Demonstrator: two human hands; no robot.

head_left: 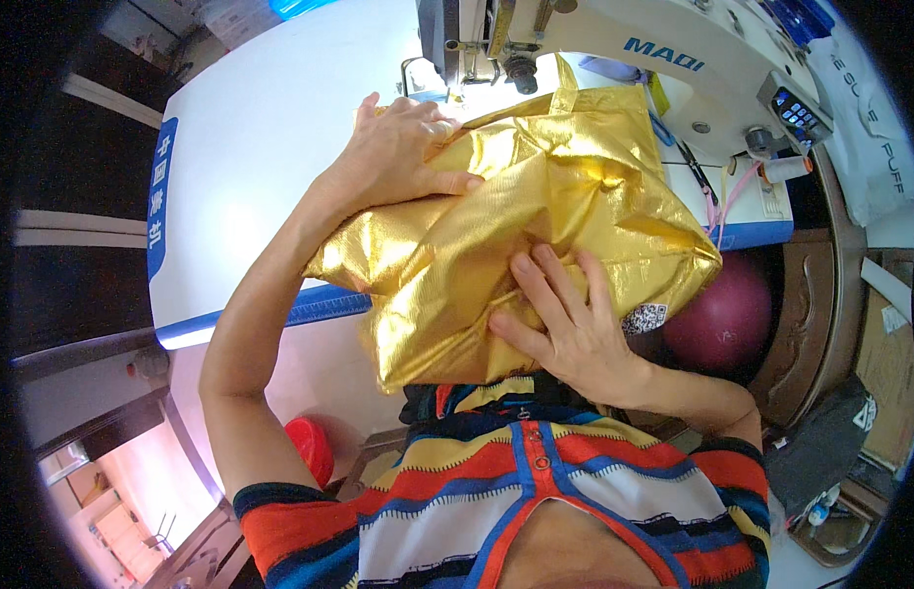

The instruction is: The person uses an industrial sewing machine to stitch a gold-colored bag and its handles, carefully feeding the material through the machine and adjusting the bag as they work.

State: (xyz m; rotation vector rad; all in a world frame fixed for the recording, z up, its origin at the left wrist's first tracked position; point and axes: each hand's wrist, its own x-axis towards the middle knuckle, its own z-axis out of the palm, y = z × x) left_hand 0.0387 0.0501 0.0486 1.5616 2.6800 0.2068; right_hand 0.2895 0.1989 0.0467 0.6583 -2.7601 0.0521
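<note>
Probably light, soft and slippery, the gold bag (526, 211) drapes over the front edge of the sewing table (251, 187); its seamed edges should grip best. The left hand (393, 149) spreads loosely across its far-left edge; the right hand (587, 339) lies splayed, clasping nothing.

Gold bag (536, 211), left hand (403, 147) and right hand (583, 336) on it, white sewing machine (614, 37) beyond

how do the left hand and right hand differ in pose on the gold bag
The left hand is closer to the sewing machine; the right hand is closer to the striped shirt.
The left hand's thumb points rightward; the right hand's thumb points up and left.
Both are bare and touch the gold bag.
</note>
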